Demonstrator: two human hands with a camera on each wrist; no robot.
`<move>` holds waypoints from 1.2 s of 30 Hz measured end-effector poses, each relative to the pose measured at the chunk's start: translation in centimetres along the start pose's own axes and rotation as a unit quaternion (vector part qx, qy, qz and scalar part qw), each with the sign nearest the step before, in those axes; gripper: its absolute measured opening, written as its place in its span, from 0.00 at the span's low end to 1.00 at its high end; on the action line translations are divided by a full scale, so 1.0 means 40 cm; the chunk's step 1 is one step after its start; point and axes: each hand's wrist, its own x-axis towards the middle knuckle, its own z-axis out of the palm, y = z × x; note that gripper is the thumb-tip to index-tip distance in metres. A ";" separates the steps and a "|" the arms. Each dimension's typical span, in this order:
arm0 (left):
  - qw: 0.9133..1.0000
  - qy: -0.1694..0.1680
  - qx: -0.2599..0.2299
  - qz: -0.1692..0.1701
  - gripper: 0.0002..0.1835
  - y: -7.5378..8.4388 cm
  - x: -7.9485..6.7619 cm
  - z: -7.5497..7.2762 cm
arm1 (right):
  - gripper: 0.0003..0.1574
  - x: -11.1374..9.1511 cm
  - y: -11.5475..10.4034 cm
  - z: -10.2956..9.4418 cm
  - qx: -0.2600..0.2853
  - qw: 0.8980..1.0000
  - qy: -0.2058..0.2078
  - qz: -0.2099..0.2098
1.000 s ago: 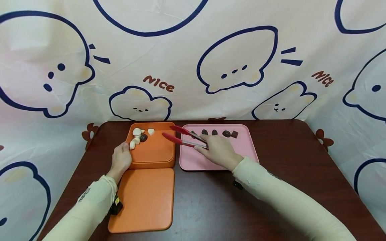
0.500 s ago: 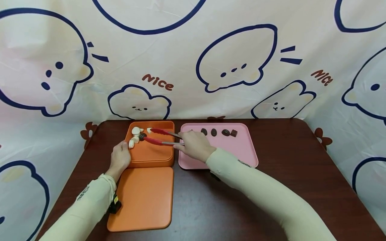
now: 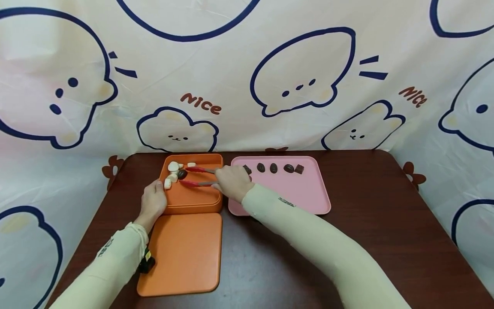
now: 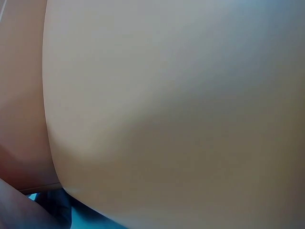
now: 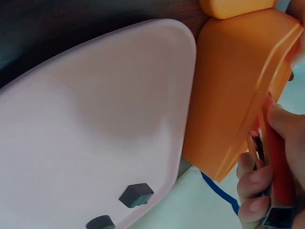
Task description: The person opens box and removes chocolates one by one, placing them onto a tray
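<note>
My right hand (image 3: 233, 181) grips a pair of red-tipped tongs (image 5: 281, 157) and holds them over the orange box (image 3: 197, 209). In the head view the tongs' two tips stand apart, reaching left toward a dark oval chocolate (image 3: 182, 174); whether they touch it I cannot tell. White pieces (image 3: 173, 166) lie around that chocolate, and one white piece (image 3: 191, 164) sits apart by the upper tip. At the box's left wall my left hand (image 3: 153, 199) holds the side, its thumb near the rim. The left wrist view shows mostly a blurred orange surface.
A pink tray (image 3: 293, 193) stands right of the box, with several dark chocolates (image 3: 273, 168) along its far side. An orange lid (image 3: 185, 253) lies flat in front of the box. A printed cloth (image 3: 239, 77) rises behind the brown table (image 3: 370, 206).
My right hand has carried the tongs left from over the pink tray into the orange box. The left hand stays at the box's side.
</note>
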 end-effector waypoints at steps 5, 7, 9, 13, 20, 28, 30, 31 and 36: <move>1.000 -0.002 0.002 0.005 0.32 0.004 0.003 0.001 | 0.24 0.018 -0.005 0.005 0.003 1.000 -0.012 0.009; 1.000 -0.001 0.004 0.006 0.32 0.004 0.005 0.000 | 0.24 0.025 -0.009 0.006 0.004 1.000 -0.013 0.014; 1.000 0.002 0.003 0.004 0.32 0.003 0.007 -0.003 | 0.24 0.031 -0.013 0.007 0.003 1.000 -0.012 0.016; 1.000 0.002 0.000 -0.004 0.31 -0.003 0.009 -0.006 | 0.24 0.034 -0.019 0.015 0.011 1.000 -0.020 0.022; 1.000 0.003 -0.002 -0.005 0.32 -0.004 0.006 -0.005 | 0.24 0.020 -0.012 0.024 0.046 0.998 -0.025 0.023; 1.000 -0.001 -0.007 -0.004 0.32 0.005 0.007 -0.002 | 0.25 -0.009 0.013 0.030 0.095 0.995 -0.015 0.034; 1.000 0.000 -0.007 -0.003 0.32 0.006 0.009 -0.001 | 0.26 -0.017 0.019 0.029 0.112 0.993 -0.010 0.035; 1.000 -0.001 -0.006 -0.004 0.32 0.006 0.009 -0.001 | 0.26 -0.021 0.022 0.029 0.119 0.992 -0.006 0.035; 1.000 -0.001 -0.004 -0.008 0.32 0.003 0.008 0.002 | 0.28 -0.045 0.040 0.016 0.144 0.989 0.004 0.034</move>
